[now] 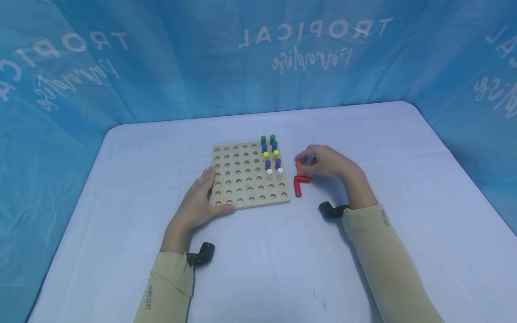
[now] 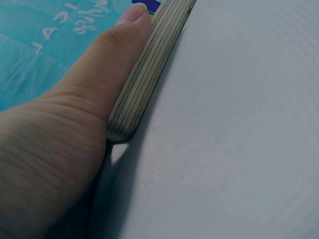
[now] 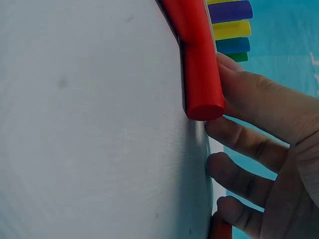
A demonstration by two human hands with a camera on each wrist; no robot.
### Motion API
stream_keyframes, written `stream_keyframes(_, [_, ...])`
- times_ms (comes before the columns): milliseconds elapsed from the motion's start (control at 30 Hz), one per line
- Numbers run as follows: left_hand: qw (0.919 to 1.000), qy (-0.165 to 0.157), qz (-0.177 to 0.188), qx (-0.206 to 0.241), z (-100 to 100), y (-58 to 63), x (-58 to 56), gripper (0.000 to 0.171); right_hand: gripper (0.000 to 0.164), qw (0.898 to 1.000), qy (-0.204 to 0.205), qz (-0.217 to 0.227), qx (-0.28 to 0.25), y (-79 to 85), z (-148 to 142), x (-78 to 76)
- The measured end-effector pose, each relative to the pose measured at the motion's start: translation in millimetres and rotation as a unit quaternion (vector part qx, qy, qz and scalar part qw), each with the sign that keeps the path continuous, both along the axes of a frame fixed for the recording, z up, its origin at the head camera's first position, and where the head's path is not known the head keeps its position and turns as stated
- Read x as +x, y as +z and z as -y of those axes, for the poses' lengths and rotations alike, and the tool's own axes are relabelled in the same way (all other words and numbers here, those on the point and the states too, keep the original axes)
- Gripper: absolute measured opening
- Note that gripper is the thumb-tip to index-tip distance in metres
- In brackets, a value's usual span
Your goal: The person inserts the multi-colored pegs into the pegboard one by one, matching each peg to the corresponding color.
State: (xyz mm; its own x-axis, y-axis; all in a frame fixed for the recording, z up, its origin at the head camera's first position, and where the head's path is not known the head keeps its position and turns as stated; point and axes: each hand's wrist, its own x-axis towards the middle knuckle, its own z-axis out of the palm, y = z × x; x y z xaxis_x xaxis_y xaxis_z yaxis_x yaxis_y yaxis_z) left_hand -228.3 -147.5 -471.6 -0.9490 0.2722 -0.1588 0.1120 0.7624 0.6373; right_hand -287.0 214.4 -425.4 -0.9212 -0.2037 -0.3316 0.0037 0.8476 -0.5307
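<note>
The left hand [image 1: 196, 202] lies at the near left corner of a square, pale wooden pegboard [image 1: 243, 185], its fingers fairly straight against the left edge and its thumb spread along the near edge. The left wrist view shows that thumb against the board's layered side.

The right hand [image 1: 325, 162] is just beyond the board's right edge, palm turned inward and fingers bent. Its thumb and index finger are close together, pinching a small orange cylindrical peg [image 1: 299, 166] near the bench [image 1: 258, 269], which is covered in white cloth. In the right wrist view, the thumb tip is partly hidden behind a red peg.

Two glossy red cylindrical pegs [image 1: 298, 188] lie in an L just on the near side of the orange one, close to the right thumb. Along the board's right side, pairs of pegs stand upright between the right hand and the vacant holes: green [image 1: 272, 138], blue [image 1: 264, 147], yellow [image 1: 276, 154], purple [image 1: 268, 165] and white [image 1: 280, 173], from far to near.

Beige sleeves [image 1: 387, 255] cover both forearms, with black wrist cameras [image 1: 202, 254] at the cuffs. A blue curtain [image 1: 181, 76] with mirrored lettering hangs behind.
</note>
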Motion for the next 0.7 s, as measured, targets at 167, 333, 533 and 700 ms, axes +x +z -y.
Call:
stream_keyframes(167, [1.0,0.002,0.005,0.001,-0.1,0.4,0.3,0.132,0.043,1.0,0.004,-0.003,0.003,-1.9,0.2,-1.4])
stream_keyframes(333, [1.0,0.002,0.004,-0.001,-0.3,0.7,0.0,0.132,0.044,1.0,0.002,-0.001,0.004,-1.9,-0.5,-1.6])
stream_keyframes(533, [1.0,0.001,-0.001,-0.001,-0.1,0.5,0.1,0.132,0.043,1.0,-0.005,0.005,0.003,-0.7,0.0,-0.7])
stream_keyframes(700, [1.0,0.0,-0.004,-0.003,-0.1,-0.2,0.1,0.132,0.043,1.0,-0.009,0.01,0.005,-0.1,0.0,-0.1])
